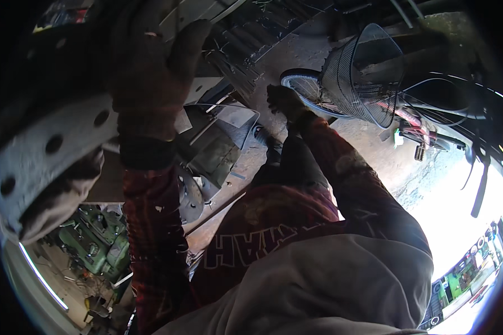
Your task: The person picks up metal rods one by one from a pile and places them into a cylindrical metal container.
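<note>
My left hand, in a dim brownish glove, is raised at the upper left. Its thumb stands apart from the fingers, which stretch upward into shadow. Beside its wrist runs a pale metal bar with round holes; whether the palm touches a surface behind it is too dark to tell. My right hand, in a dark glove, hangs over the floor with its fingers curled in, and nothing shows in it. Nearest to it is the front wheel of a bicycle.
The bicycle carries a wire mesh basket and has a red frame. Long metal pieces lie at the upper middle. Crumpled cloth hangs under the perforated bar, above green machinery. Bright light floods in at the right.
</note>
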The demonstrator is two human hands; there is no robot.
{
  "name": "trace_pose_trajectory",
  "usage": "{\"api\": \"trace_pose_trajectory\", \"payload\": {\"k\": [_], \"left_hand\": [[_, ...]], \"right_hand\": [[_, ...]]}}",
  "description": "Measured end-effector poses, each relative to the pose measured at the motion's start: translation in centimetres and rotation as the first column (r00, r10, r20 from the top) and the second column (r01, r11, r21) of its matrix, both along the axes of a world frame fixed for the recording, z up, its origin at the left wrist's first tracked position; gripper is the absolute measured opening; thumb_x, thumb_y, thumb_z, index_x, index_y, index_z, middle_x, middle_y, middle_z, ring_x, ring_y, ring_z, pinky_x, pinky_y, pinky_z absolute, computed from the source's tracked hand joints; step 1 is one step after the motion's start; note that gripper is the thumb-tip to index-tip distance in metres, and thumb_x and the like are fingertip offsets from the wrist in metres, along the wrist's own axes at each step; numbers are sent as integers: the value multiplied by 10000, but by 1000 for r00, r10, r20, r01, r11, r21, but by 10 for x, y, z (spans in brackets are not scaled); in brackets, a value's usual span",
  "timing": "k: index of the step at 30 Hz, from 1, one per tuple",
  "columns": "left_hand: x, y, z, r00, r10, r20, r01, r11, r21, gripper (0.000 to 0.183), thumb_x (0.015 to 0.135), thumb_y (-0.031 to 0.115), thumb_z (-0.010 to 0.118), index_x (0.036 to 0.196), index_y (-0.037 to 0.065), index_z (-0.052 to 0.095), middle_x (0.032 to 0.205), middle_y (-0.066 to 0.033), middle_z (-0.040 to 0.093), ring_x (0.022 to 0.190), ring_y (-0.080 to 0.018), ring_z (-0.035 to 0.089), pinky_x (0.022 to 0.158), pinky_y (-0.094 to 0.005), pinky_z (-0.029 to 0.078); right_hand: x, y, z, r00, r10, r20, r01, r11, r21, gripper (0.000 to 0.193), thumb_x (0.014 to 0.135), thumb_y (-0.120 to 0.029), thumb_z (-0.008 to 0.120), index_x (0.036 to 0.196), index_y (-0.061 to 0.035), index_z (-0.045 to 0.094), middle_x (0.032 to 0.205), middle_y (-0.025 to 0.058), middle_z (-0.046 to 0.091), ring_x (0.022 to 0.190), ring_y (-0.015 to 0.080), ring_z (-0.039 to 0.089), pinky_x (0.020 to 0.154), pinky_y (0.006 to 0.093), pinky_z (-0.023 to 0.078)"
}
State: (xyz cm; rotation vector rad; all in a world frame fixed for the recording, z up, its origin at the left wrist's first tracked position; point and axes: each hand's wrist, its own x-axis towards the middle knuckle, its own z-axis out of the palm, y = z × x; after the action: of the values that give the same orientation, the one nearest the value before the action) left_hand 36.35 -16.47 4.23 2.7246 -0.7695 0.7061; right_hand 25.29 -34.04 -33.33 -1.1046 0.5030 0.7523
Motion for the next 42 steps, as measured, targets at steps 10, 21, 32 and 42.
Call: {"api": "trace_pose_trajectory", "payload": {"k": [10, 21, 32, 42], "left_hand": [[27, 7, -40, 973, -56, -223, 57, 998, -2, 622, 989, 462, 627, 1369, -28, 571, 1371, -211, 593, 1281, -344, 567, 1073, -448, 449], [35, 2, -47, 973, -115, -201, 102, 992, -73, 574, 938, 362, 730, 1339, -26, 596, 1326, -199, 613, 1240, -305, 589, 1042, -421, 474], [23, 11, -44, 998, 50, -24, -44, 980, 192, 641, 858, 571, 722, 1301, 114, 652, 1372, -151, 579, 1276, -322, 540, 1103, -498, 384], [23, 6, -31, 998, 57, -7, -54, 977, 207, 587, 956, 546, 613, 1294, 66, 629, 1395, -153, 575, 1314, -341, 511, 1096, -489, 392]], "right_hand": [[155, 28, -216, 585, 723, 368, -10, 460, -888, 302, 1018, -332, 544, 1096, -68, 669, 937, 177, 716, 802, 343, 718, 674, 489, 557], [141, 16, -174, 445, 876, 185, -3, 208, -978, 306, 993, -249, 509, 1180, -76, 679, 950, 178, 746, 863, 356, 741, 742, 476, 590], [-71, -40, -39, 971, -179, 162, 151, 973, 173, 192, 996, -169, 553, 1135, -55, 620, 854, 25, 693, 758, 131, 684, 655, 318, 548], [-171, -92, 244, 835, -391, 387, 286, 910, 301, 502, 1038, -430, 573, 1310, -7, 590, 1002, 67, 702, 905, 250, 704, 820, 428, 576]]}}
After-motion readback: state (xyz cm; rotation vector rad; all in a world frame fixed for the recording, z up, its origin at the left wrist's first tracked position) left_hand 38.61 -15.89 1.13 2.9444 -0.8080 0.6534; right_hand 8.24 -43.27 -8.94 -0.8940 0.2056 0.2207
